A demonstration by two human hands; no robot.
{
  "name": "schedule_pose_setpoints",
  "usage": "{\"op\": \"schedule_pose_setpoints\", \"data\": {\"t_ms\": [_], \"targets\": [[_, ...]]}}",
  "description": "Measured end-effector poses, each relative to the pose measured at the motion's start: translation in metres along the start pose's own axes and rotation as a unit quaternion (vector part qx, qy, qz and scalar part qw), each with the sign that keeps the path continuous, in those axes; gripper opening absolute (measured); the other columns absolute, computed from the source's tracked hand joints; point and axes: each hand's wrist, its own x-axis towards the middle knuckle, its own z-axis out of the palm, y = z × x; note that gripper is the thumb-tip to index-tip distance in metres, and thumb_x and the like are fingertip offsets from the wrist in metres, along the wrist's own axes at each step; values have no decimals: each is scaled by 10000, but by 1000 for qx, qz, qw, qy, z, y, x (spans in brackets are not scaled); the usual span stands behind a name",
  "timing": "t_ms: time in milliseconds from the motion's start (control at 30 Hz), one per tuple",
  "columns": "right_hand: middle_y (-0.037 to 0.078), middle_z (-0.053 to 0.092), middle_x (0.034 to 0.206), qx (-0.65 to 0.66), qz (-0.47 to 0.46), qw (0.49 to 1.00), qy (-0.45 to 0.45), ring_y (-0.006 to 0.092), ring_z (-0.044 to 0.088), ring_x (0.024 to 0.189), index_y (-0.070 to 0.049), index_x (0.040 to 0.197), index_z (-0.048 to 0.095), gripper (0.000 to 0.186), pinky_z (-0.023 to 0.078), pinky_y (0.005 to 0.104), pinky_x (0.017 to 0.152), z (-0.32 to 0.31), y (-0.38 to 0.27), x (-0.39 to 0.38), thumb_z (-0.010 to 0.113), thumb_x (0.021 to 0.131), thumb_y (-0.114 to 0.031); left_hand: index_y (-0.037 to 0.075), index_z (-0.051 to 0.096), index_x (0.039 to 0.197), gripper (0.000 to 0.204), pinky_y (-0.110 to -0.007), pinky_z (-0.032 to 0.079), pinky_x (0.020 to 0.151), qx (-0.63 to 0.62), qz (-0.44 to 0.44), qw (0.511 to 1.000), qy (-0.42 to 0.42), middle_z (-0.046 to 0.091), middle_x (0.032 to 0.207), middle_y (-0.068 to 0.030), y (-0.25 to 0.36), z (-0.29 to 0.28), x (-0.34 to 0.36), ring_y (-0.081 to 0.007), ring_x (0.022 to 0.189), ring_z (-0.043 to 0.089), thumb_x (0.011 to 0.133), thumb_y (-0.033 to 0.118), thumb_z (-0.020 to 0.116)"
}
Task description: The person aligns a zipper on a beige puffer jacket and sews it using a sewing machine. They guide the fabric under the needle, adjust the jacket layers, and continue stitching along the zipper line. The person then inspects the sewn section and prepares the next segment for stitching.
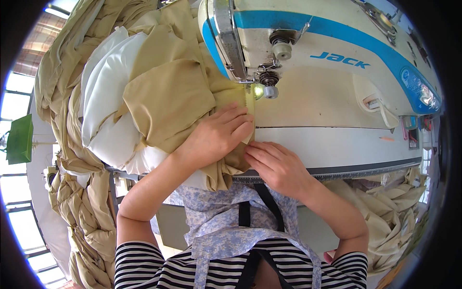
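Observation:
A large tan fabric piece [168, 91] with a white side is bunched on the sewing machine's bed. Its right edge carries a narrow pale strip [250, 103] that runs up under the needle area. My left hand [219, 132] rests on the fabric just below the needle, fingers bent and close together, gripping the cloth near this edge. Lower and to the right, my right hand [276, 166] pinches the edge of the same fabric at the table's front. Its fingertips nearly touch my left hand. The sewing machine [308, 62], white and blue, stands over the work with its small lamp lit.
A ruler strip [337, 171] runs along the table's front edge. More tan fabric hangs in heaps at the left [86, 221] and lies below the table at the right [385, 202]. A small orange-pink piece [386, 138] lies on the white tabletop [332, 139].

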Motion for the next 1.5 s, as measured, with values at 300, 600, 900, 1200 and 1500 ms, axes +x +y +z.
{"op": "schedule_pose_setpoints", "data": {"t_ms": [300, 600, 900, 1200, 1500], "targets": [[133, 682, 1129, -9, -8, 999, -42, 276, 638, 1120, 44, 1015, 701, 251, 528, 401, 992, -10, 7, 9, 664, 786, -54, 18, 620, 1062, 275, -434, 535, 1018, -8, -8, 1000, -6, 680, 1204, -127, -6, 6, -1, -305, 1164, 650, 804, 112, 626], [108, 681, 1087, -51, 14, 998, -38, 257, 644, 1091, 36, 981, 701, 224, 540, 386, 979, -8, 16, 21, 666, 773, -42, 6, 629, 1156, 380, -416, 526, 1021, 14, -13, 1000, -2, 654, 1241, -122, -17, 6, 6, -301, 1186, 624, 792, 112, 623], [72, 628, 1022, 32, 40, 999, -1, 252, 634, 988, -6, 1048, 676, 329, 554, 377, 836, -16, 14, 14, 749, 733, -62, -15, 662, 1112, 371, -433, 533, 1006, -31, -50, 998, -2, 627, 1227, -124, 17, 2, -26, -305, 1166, 613, 766, 116, 627], [48, 583, 947, -114, 17, 993, -3, 222, 587, 862, -22, 968, 667, 273, 503, 344, 741, -10, 36, 39, 777, 725, -79, -26, 646, 1076, 362, -382, 529, 977, -40, -47, 997, 35, 607, 1120, -116, 14, 7, -24, -280, 1061, 616, 736, 97, 624], [25, 573, 860, -61, 54, 997, 8, 198, 577, 822, -64, 834, 674, 172, 480, 333, 688, -10, 34, 42, 788, 719, -123, -42, 648, 1096, 352, -329, 563, 838, -51, -93, 994, 35, 592, 1162, -103, 15, 9, -20, -245, 1007, 602, 765, 73, 613]]}}
